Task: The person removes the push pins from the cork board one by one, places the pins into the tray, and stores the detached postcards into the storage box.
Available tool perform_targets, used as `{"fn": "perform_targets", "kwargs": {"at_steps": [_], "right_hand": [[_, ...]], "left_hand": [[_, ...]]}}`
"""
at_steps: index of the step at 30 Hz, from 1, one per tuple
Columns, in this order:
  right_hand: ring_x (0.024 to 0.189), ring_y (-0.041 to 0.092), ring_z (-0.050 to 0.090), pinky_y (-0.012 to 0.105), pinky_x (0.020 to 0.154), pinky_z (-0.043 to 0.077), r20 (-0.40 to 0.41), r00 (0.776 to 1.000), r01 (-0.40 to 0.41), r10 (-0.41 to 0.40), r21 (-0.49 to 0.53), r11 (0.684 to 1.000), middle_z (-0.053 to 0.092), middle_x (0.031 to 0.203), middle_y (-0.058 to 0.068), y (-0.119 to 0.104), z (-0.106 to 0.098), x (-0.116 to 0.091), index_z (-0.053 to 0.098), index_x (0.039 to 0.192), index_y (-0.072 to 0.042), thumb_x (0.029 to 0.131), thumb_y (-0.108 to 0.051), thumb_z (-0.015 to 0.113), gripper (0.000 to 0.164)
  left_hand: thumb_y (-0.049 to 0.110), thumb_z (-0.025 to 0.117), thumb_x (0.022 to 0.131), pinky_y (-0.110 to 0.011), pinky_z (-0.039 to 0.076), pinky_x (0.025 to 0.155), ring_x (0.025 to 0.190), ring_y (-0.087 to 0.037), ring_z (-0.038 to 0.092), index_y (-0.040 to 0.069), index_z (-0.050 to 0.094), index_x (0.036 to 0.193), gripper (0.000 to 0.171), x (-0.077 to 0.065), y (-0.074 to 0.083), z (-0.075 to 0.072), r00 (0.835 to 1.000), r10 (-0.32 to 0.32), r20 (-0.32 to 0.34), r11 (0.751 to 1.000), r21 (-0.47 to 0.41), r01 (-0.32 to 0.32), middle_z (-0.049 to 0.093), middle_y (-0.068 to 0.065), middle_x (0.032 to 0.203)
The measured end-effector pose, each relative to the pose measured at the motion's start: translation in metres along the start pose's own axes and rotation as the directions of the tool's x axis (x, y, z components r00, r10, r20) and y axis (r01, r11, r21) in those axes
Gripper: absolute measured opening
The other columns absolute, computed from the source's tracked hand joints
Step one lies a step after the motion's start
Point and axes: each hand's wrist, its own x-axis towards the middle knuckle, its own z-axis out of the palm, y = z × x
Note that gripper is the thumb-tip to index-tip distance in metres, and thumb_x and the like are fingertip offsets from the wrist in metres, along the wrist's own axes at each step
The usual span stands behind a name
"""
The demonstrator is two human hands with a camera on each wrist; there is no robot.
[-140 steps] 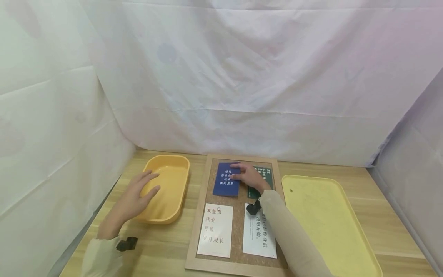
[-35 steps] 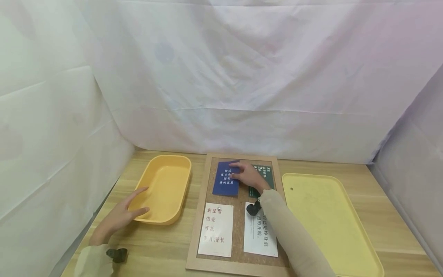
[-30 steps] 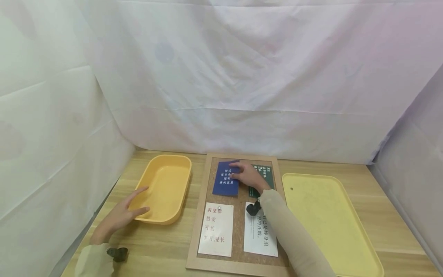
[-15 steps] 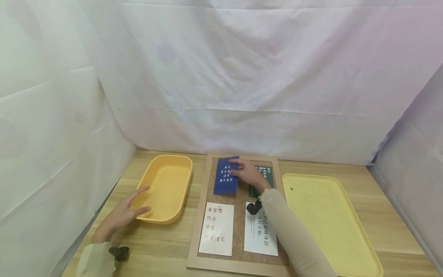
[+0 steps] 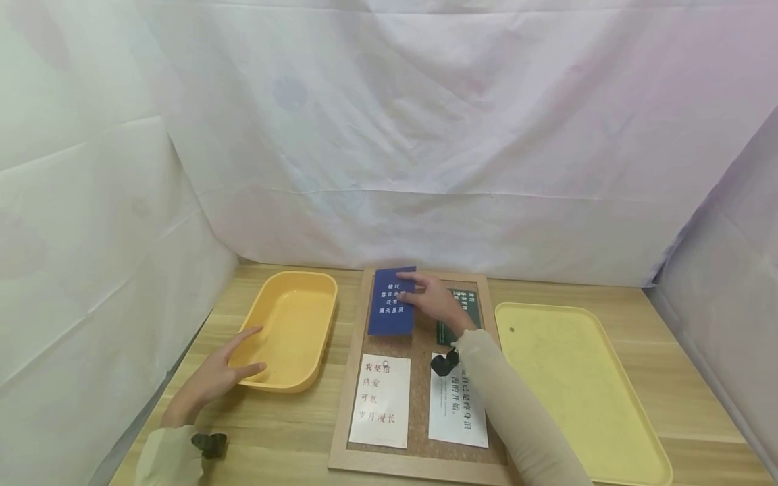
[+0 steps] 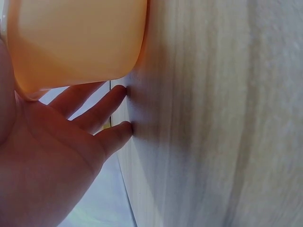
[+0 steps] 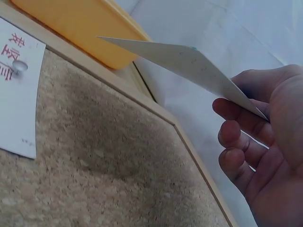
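My right hand [image 5: 434,297] pinches a blue card [image 5: 384,320] with white characters by its right edge. The card is raised and tilted above the upper left of a wood-framed corkboard [image 5: 419,405]; its pale back shows in the right wrist view, with cork visible below. My left hand [image 5: 213,378] rests at the near left corner of an orange-yellow plastic basin [image 5: 288,324]. Its thumb and forefinger spread over the rim, and its other fingers [image 6: 116,137] extend outside, by the table, in the left wrist view.
A white card with red characters [image 5: 379,405] is pinned on the board's lower left. A white card with dark text [image 5: 450,405] and a green card [image 5: 468,310] lie partly under my right arm. A yellow tray [image 5: 577,391] stands to the right.
The blue card has come up off the corkboard and moved away and slightly left with my right hand. My left hand came down to the basin's near corner and has since stayed there.
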Motion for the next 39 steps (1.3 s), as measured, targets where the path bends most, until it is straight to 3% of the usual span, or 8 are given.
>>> {"fn": "perform_targets", "kwargs": {"at_steps": [19,27,33,39], "right_hand": [[0.096,0.016,0.066,0.031,0.073,0.057,0.03,0.995,0.097,-0.1,0.079,0.992,0.059,0.119,0.001,-0.042,0.03,-0.003,0.054,0.13,-0.028,0.085,-0.026,0.069,0.047],[0.092,0.018,0.067,0.033,0.072,0.057,0.064,0.995,0.06,-0.072,0.168,0.984,0.065,0.112,0.004,-0.052,0.042,-0.001,0.054,0.13,-0.029,0.084,-0.025,0.07,0.049],[0.093,0.015,0.066,0.031,0.073,0.056,0.076,0.995,0.051,-0.062,0.146,0.988,0.064,0.112,0.001,-0.063,0.052,0.0,0.053,0.13,-0.034,0.084,-0.029,0.07,0.049],[0.095,0.015,0.065,0.031,0.074,0.056,0.098,0.988,0.105,-0.118,0.134,0.985,0.059,0.118,0.0,-0.073,0.061,0.003,0.053,0.131,-0.031,0.085,-0.026,0.069,0.049]], "left_hand": [[0.04,0.067,0.084,-0.074,0.018,0.095,0.136,-0.048,0.015,0.025,0.027,0.147,0.077,-0.005,-0.002,-0.008,1.0,-0.025,0.015,1.0,0.001,0.025,0.022,-0.016,0.153],[0.039,0.067,0.084,-0.075,0.02,0.093,0.135,-0.05,0.016,0.025,0.026,0.147,0.076,-0.005,-0.003,-0.011,1.0,-0.014,0.015,1.0,0.016,0.013,0.022,-0.017,0.153],[0.038,0.067,0.085,-0.074,0.02,0.094,0.135,-0.05,0.016,0.022,0.026,0.147,0.076,-0.003,-0.007,-0.012,1.0,-0.009,0.014,1.0,0.016,0.009,0.022,-0.018,0.152],[0.037,0.066,0.085,-0.075,0.02,0.093,0.135,-0.051,0.016,0.022,0.026,0.148,0.077,-0.001,-0.008,-0.015,1.0,-0.005,0.013,1.0,0.021,0.004,0.021,-0.019,0.152]]}}
